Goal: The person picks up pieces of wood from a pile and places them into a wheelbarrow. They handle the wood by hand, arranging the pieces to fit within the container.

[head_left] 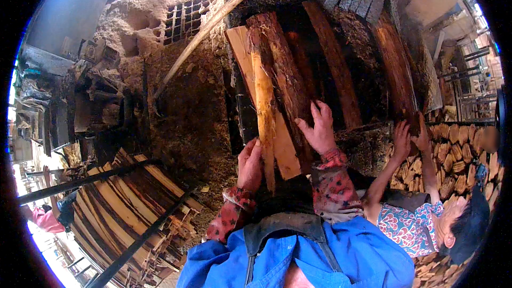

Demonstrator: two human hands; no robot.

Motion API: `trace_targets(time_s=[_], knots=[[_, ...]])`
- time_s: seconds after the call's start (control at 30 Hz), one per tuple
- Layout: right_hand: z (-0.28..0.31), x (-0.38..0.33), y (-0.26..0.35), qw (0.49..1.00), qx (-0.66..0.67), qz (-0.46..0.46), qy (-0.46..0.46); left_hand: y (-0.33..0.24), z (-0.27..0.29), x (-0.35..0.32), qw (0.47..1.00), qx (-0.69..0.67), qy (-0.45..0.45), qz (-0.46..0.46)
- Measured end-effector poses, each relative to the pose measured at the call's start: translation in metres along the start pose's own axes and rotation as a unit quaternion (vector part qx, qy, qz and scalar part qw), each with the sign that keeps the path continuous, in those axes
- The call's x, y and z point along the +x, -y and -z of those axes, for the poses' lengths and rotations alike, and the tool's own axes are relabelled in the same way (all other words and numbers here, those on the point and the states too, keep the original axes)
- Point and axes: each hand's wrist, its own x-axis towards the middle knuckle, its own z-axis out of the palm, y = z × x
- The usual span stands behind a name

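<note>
My left hand (pixel 248 165) has its fingers curled against the left edge of a narrow, peeled yellowish wood slab (pixel 264 109). Its upper end still carries rough bark. Beneath that slab lies a pale sawn board (pixel 287 152). Just to the right is a thick bark-covered slab (pixel 285 69). My right hand (pixel 320 128) rests at this slab's right edge, with thumb and fingers spread apart. All three pieces reach lengthwise into a dark, soot-blackened opening (pixel 325 69); their far ends lie at its upper left.
At right, another person's hands (pixel 408 138) touch the near end of a bark-covered slab (pixel 394 69). Another dark slab (pixel 336 64) lies mid-opening. Split firewood (pixel 453 154) is stacked right. Long slabs (pixel 128 197) sit between metal bars at lower left. A pole (pixel 218 18) leans by the wall.
</note>
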Motion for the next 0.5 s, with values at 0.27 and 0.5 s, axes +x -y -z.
trace_targets(time_s=[0.27,0.5], knots=[[0.002,0.003,-0.021,0.997,0.08,-0.01,0.0,-0.007,-0.044,0.056,0.996,0.056,-0.015,-0.074],[0.039,0.011,-0.029,0.991,0.126,-0.048,-0.026,0.005,-0.078,0.086,0.97,0.13,-0.085,-0.186]])
